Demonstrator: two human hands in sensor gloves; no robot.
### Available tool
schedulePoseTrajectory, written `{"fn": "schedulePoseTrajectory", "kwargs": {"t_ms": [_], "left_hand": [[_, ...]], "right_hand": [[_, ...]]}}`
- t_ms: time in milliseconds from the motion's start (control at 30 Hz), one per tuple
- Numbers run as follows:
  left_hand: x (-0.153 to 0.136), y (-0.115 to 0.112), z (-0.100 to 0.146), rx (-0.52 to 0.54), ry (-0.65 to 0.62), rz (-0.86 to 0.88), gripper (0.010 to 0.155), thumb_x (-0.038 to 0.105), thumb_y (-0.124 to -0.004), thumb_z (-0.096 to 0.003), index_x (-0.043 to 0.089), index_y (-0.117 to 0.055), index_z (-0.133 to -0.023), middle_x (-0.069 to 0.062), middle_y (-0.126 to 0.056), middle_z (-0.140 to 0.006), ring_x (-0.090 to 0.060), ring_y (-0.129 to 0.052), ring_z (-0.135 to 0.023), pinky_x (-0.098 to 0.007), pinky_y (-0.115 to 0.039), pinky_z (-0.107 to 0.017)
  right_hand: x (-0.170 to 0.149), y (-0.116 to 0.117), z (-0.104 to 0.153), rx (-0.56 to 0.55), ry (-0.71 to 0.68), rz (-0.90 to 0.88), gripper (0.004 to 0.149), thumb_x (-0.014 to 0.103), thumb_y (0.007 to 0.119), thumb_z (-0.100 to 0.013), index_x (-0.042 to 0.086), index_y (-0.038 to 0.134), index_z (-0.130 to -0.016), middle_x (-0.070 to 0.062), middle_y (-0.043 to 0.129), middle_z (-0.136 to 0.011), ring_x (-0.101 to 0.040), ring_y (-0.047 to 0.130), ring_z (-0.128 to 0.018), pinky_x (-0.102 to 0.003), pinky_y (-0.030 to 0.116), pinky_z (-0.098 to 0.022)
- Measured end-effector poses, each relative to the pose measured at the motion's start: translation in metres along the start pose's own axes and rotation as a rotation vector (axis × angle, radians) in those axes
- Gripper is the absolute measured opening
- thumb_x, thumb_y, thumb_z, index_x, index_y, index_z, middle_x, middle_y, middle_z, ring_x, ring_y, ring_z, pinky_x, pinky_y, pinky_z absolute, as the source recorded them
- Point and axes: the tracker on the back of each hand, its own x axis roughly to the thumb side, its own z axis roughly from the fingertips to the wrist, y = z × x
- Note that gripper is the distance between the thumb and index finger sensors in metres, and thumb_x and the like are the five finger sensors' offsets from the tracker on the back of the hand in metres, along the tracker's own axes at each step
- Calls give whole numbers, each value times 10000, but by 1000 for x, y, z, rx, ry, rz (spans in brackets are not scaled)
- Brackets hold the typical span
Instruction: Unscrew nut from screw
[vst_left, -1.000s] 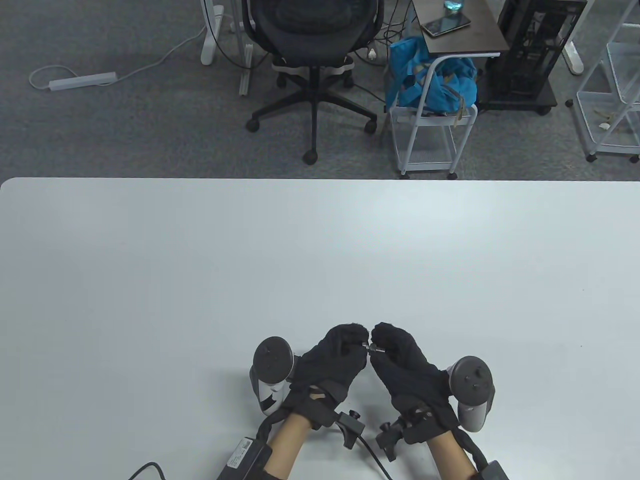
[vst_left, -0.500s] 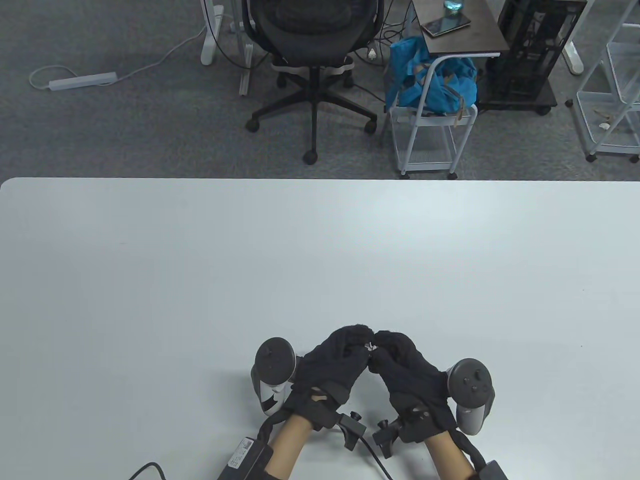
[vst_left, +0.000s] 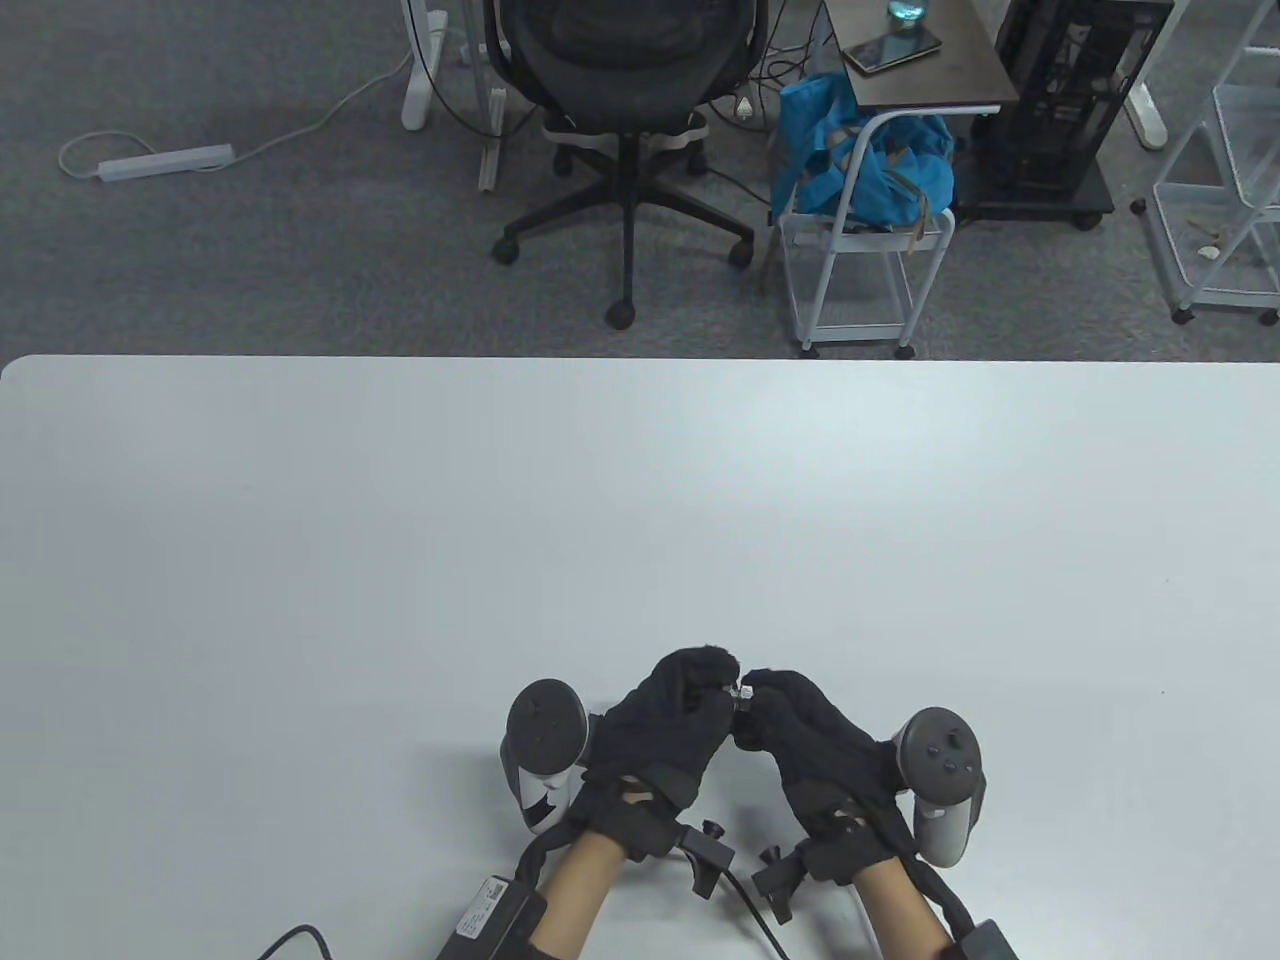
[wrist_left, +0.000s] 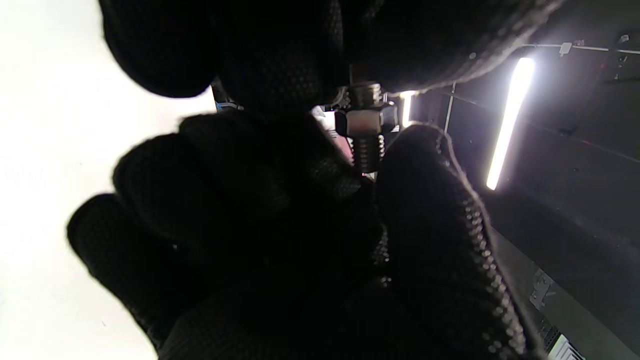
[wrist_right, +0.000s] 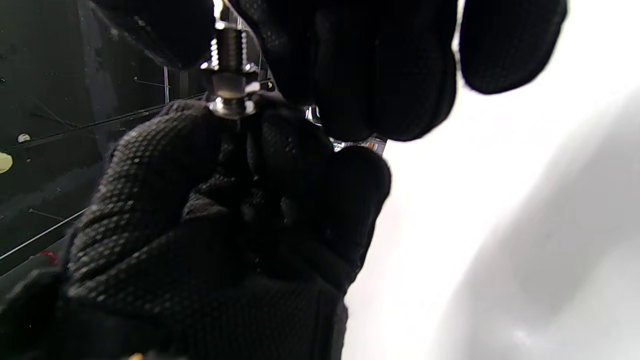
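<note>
Both black-gloved hands meet low over the white table (vst_left: 400, 550) near its front edge. Between them is a small metal screw (vst_left: 742, 692) with a hex nut on it. My left hand (vst_left: 725, 685) pinches the screw's head end. In the left wrist view the nut (wrist_left: 365, 122) sits mid-shaft, with bare thread (wrist_left: 367, 155) running toward the other hand. My right hand (vst_left: 757, 697) has thumb and finger closed at the nut's sides. In the right wrist view the nut (wrist_right: 230, 89) sits just above the left fingers, with the thread (wrist_right: 227, 50) between the right fingers.
Beyond the table's far edge stand a black office chair (vst_left: 625, 100) and a white cart with a blue bag (vst_left: 860, 170). Cables (vst_left: 735, 890) trail from both wrists at the front edge.
My right hand has rolled and dropped slightly, and its fingers have closed in tighter on the nut. The left hand has hardly moved. The screw stays between the fingertips.
</note>
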Motion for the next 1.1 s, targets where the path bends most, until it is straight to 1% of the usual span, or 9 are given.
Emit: {"fn": "schedulePoseTrajectory", "kwargs": {"t_ms": [133,267,533,600,667,733,800,933,1100], "left_hand": [[1,0,0,-1,-2,-2,477,381,-830,-487,238,-772,-938,-151,-861,-856,-244,-949,-565,-551,-813,-518],[1,0,1,1,4,8,476,381,-827,-489,236,-771,-939,-152,-863,-853,-245,-950,-562,-550,-813,-517],[1,2,0,8,16,27,476,382,-827,-489,236,-770,-939,-149,-862,-854,-243,-950,-562,-547,-814,-517],[1,2,1,10,14,28,474,381,-828,-489,240,-770,-938,-151,-861,-854,-241,-950,-564,-548,-812,-519],[1,2,0,6,13,23,475,378,-830,-490,238,-770,-940,-151,-859,-857,-245,-948,-567,-551,-810,-520],[1,1,0,1,9,5,473,375,-831,-490,242,-769,-939,-150,-857,-860,-246,-947,-569,-551,-808,-523],[1,1,0,-4,3,-6,472,374,-833,-489,243,-771,-938,-150,-858,-860,-247,-947,-570,-552,-808,-522],[1,0,0,-5,5,-16,471,376,-836,-486,247,-774,-935,-152,-862,-855,-245,-950,-565,-549,-813,-519],[0,2,0,-3,14,4,470,377,-834,-488,246,-774,-936,-152,-863,-855,-245,-950,-562,-549,-813,-518]], "right_hand": [[5,-1,1,-45,-45,64,542,470,712,-557,73,764,-922,-120,926,-725,-364,938,-575,-611,762,-524],[8,-1,2,-39,-78,71,543,420,759,-542,74,721,-960,-103,907,-753,-348,932,-602,-601,765,-543],[14,-3,1,-30,-128,107,537,297,818,-527,190,645,-1023,-85,794,-941,-366,837,-789,-614,709,-615],[13,-2,0,6,-114,56,572,315,816,-530,180,617,-1048,-153,712,-1004,-414,771,-836,-648,661,-625],[8,-2,1,10,-81,49,625,430,748,-556,142,565,-1080,-195,667,-1028,-444,735,-855,-661,635,-625],[4,-2,1,-12,-44,41,670,519,697,-561,83,604,-1061,-240,705,-990,-486,758,-809,-685,635,-590],[1,-3,1,-10,-10,59,663,549,672,-560,56,673,-1004,-224,807,-898,-473,830,-727,-680,666,-562],[4,-3,1,-29,-30,73,545,482,700,-560,79,749,-924,-142,902,-756,-386,917,-603,-634,731,-540],[7,-2,1,-25,-56,92,544,437,738,-549,75,705,-953,-115,889,-766,-357,917,-611,-614,744,-550]]}}
